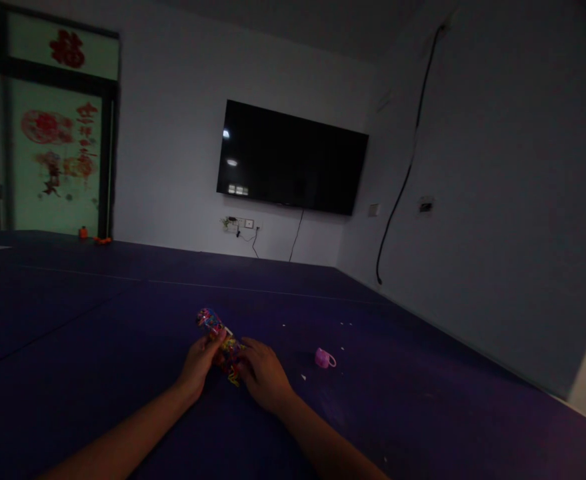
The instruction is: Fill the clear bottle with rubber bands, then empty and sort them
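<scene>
A clear bottle-like container (209, 320) full of small multicoloured pieces lies tilted over the table, its closed end pointing up and left. My left hand (200, 363) is wrapped round its middle, thumb on top. At the lower right end, colourful bits and a yellow strand (233, 377) stick out. Against that end my right hand (264, 373) is curled, its fingertips partly hidden; what they grip, if anything, I cannot make out. To the right of it sits a pink lid with a loop handle (322, 358), apart from both hands.
The dark purple surface (147, 320) spreads widely, with small white scraps (303, 377) near the lid. Orange objects (83, 233) are at the far left edge by the glass door. A television (293, 157) hangs on the wall; a black cable (397, 193) dangles at right.
</scene>
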The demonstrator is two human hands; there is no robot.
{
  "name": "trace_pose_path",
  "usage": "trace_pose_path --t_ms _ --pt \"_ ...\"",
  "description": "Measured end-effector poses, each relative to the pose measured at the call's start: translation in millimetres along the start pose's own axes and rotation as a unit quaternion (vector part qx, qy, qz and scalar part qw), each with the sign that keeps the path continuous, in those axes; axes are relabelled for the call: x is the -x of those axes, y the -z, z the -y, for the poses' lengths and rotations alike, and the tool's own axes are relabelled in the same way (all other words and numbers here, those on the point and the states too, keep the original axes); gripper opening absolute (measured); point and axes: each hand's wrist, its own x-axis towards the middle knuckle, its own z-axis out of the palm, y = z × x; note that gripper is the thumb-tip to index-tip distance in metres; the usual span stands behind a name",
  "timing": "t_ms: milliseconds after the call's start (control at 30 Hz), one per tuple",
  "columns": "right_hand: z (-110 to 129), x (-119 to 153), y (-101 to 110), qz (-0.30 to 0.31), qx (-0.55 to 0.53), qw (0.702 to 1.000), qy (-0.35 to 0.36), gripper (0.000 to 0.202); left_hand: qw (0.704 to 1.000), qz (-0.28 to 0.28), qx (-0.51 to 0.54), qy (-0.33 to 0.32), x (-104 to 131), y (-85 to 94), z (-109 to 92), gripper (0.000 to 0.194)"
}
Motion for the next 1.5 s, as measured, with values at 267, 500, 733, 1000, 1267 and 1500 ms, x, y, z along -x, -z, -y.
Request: trace_pose_path --t_ms 267,500,733,1000,1267,1500 --pt "-2.0 1.9 0.2 -0.01 -0.002 1.0 0.022 0.037 1.0 0.014 0.007 0.018 5.6 -1.2 -5.7 0.047" --pt "0.2 0.6 1.0 0.055 0.057 0.996 0.028 0.061 0.999 0.041 0.0 0.023 7.0 -3.7 -9.2 0.043" --pt "-1.6 0.5 -3.4 0.072 0.07 0.995 0.008 0.066 0.994 0.085 -0.068 0.001 14.4 -8.1 -12.7 0.04" --pt "0.4 -0.5 -4.9 0.075 0.067 0.995 0.002 0.066 0.989 0.122 -0.084 0.005 21.3 -11.7 -18.4 0.04" --pt "-2.4 -0.4 -7.1 0.071 0.069 0.995 0.001 0.059 0.995 0.073 -0.067 0.011 15.1 -9.2 -12.5 0.041" --pt "-4.9 -0.9 -6.4 0.079 0.062 0.995 0.001 0.057 0.998 0.03 -0.05 -0.009 15.2 -7.6 -10.8 0.043"
